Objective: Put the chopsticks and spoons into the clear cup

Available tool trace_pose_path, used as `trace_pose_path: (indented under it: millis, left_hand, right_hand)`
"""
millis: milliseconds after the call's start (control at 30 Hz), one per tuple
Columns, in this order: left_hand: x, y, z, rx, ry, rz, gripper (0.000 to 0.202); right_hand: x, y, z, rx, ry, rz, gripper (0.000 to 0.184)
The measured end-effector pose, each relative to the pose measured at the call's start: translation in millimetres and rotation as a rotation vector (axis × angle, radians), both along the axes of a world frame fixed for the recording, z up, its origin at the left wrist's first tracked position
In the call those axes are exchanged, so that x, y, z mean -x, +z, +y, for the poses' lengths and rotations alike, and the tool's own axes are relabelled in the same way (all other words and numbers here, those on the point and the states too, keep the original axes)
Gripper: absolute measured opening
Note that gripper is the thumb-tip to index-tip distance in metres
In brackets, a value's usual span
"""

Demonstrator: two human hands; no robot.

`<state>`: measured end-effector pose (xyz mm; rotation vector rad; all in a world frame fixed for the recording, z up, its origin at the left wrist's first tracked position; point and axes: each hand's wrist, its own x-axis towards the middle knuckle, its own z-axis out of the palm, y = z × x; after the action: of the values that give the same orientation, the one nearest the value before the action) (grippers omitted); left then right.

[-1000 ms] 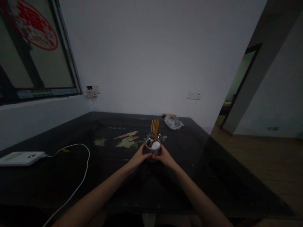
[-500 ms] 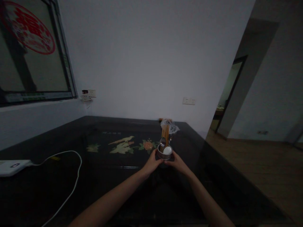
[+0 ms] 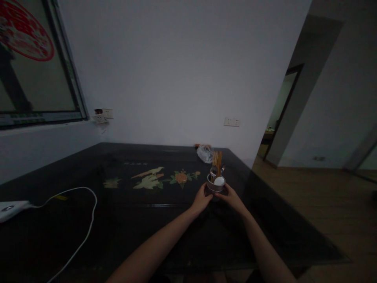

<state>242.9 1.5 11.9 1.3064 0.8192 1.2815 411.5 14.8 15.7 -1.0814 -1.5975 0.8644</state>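
Between my two hands is a round utensil holder with a metallic-looking rim. Chopsticks stand up out of it, along with metal spoons and a white rounded piece, perhaps a spoon's bowl. My left hand grips the holder's left side, thumb toward the front. On the right side my right hand is closed round it in the same way. The holder's lower part is dim, and I cannot tell whether it touches the table.
The dark glossy table bears a bird and flower picture. A crumpled clear plastic bag lies near the wall. At left sit a white device and its white cable. Wall sockets are behind.
Both hands have shifted right with the holder, which stood in front of the plastic bag and is now right of it. The camera view has also turned slightly right.
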Motion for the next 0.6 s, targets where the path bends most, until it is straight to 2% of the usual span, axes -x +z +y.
trace_pose_path:
  millis: [267, 600]
  left_hand:
    - [-13.6, -11.8, 8.7, -0.030, 0.023, 0.030, 0.061]
    - [-10.3, -12.7, 2.8, -0.068, 0.038, 0.066, 0.062]
  right_hand:
    - [-12.9, 8.8, -4.4, 0.003, -0.049, -0.046, 0.058]
    - [-8.4, 7.3, -6.8, 0.003, -0.025, -0.004, 0.057]
